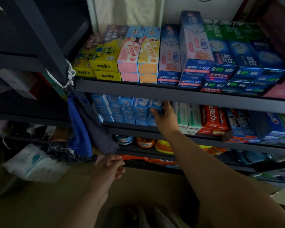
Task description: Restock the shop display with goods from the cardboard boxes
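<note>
My right hand (164, 117) reaches into the second shelf and grips a light blue toothpaste box (155, 104) at the right end of a stack of several like boxes (122, 111). My left hand (109, 167) hangs lower, in front of the bottom shelf, fingers loosely curled and holding nothing. A cardboard box (146, 183) lies below my arms, its inside hidden in shadow.
The top shelf (155, 89) carries rows of children's and blue or green toothpaste boxes. White, red and blue toothpaste boxes (212, 119) fill the second shelf's right. Jars (145, 143) sit lower. Blue cloth (79, 129) hangs from a roped post at left. Tissue packs (31, 163) lie on the floor.
</note>
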